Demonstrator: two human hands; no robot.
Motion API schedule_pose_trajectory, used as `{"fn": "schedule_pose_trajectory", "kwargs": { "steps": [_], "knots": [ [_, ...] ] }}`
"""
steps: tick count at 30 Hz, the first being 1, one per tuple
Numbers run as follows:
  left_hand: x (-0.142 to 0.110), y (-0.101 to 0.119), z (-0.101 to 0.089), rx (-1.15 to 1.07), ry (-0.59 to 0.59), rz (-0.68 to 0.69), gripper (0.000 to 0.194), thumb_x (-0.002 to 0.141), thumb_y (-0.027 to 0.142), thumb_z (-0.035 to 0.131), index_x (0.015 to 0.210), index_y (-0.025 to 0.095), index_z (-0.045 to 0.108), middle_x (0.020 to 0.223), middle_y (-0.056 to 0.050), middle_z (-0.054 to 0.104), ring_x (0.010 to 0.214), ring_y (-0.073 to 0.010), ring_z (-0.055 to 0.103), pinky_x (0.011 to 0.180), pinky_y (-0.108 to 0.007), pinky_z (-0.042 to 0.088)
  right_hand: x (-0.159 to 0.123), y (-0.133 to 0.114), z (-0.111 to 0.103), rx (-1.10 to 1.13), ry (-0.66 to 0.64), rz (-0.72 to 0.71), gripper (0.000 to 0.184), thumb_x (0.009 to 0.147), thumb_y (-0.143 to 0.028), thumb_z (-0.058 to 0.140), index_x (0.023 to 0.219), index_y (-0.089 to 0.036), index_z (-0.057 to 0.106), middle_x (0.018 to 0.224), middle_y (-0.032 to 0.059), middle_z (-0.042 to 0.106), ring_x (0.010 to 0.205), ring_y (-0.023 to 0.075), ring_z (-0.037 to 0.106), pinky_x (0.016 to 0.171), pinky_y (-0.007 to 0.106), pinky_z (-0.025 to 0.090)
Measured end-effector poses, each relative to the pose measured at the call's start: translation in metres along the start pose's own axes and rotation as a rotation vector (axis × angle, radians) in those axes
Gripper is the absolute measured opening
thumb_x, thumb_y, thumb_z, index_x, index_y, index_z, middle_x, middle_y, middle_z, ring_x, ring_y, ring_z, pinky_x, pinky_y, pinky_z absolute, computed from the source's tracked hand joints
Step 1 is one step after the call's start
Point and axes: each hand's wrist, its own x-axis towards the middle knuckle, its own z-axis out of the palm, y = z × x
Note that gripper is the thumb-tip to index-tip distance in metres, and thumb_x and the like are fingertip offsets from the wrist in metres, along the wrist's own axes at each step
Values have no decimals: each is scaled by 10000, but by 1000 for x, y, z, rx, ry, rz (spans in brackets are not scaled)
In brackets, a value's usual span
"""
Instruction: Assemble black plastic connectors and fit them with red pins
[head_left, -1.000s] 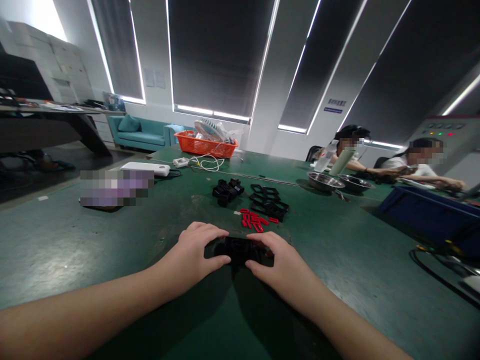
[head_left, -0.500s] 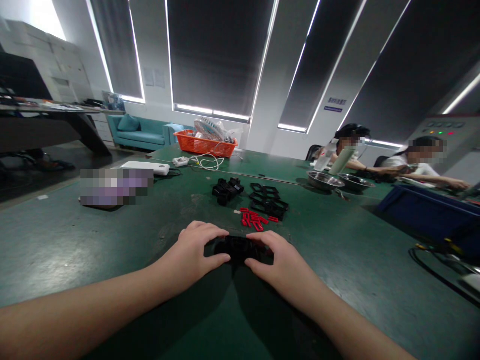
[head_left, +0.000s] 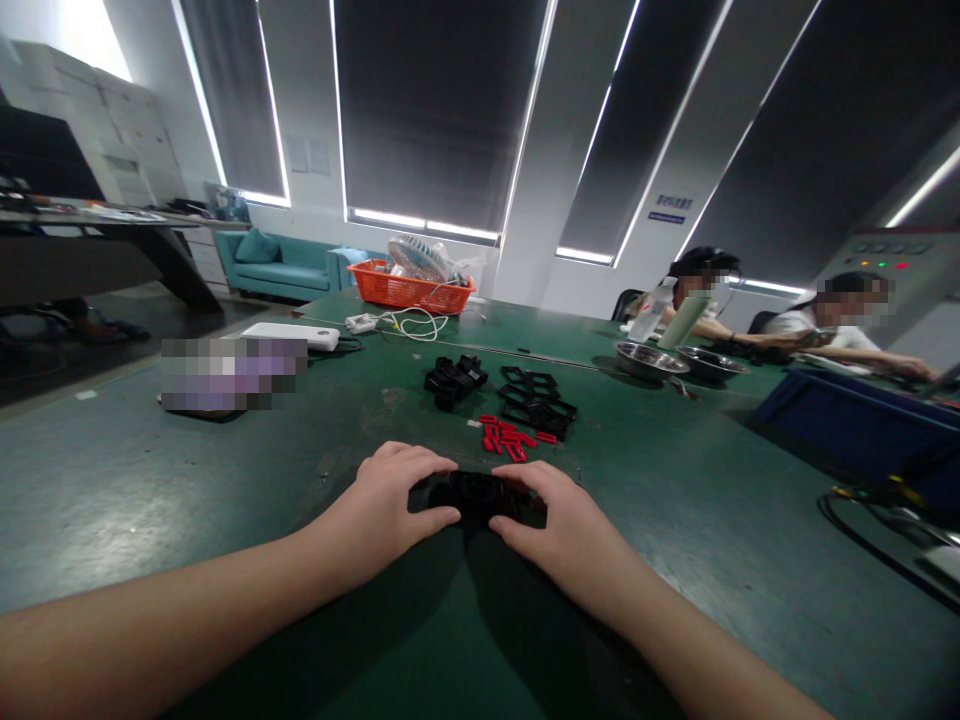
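Between my hands, low on the green table [head_left: 247,500], is a black plastic part [head_left: 477,492]; its exact kind is too dark to make out. My left hand [head_left: 397,497] grips its left end, thumb in front and fingers behind. On the other end, my right hand [head_left: 544,510] holds it the same way. Just beyond lie several small red plastic pieces [head_left: 510,437] in a loose heap. Black rectangular frames [head_left: 536,395] are spread behind those, and a pile of black blocky parts [head_left: 454,380] sits to their left.
An orange basket [head_left: 412,290] holding a fan stands at the far edge, near a white cable [head_left: 412,325]. At left are a white box-like device [head_left: 291,337] and a blurred purple object [head_left: 232,378]. Metal bowls [head_left: 651,362], a blue bin [head_left: 862,430] and two seated people occupy the right.
My hands and the black part stay almost exactly where they were. At the far right, one seated person's hand has risen slightly.
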Motion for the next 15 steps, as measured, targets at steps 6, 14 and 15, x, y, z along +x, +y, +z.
{"fn": "schedule_pose_trajectory", "kwargs": {
  "steps": [6, 14, 15],
  "knots": [
    [1, 2, -1, 12, -18, -19, 333, 760, 195, 747, 1090, 208, 698, 1125, -76, 722, 1103, -313, 574, 973, -474, 432, -1, -3, -1, -10, -16, 27, 408, 706, -89, 715, 1102, -179, 675, 1131, 99, 679, 1087, 272, 607, 967, 452, 450],
    [1, 0, 1, 14, 12, 10, 316, 756, 194, 750, 1066, 223, 696, 1092, -65, 732, 1070, -283, 598, 947, -432, 457, 0, -2, -1, 7, -6, 9, 402, 699, -77, 724, 1078, -206, 683, 1115, 87, 688, 1074, 272, 615, 954, 458, 455],
    [0, 0, 1, 13, 12, 11, 316, 755, 191, 750, 1065, 223, 695, 1091, -64, 732, 1070, -283, 597, 948, -434, 456, 0, -2, -1, 5, -7, 9, 402, 699, -76, 723, 1076, -209, 682, 1113, 85, 688, 1073, 272, 615, 956, 459, 454]
  ]
}}
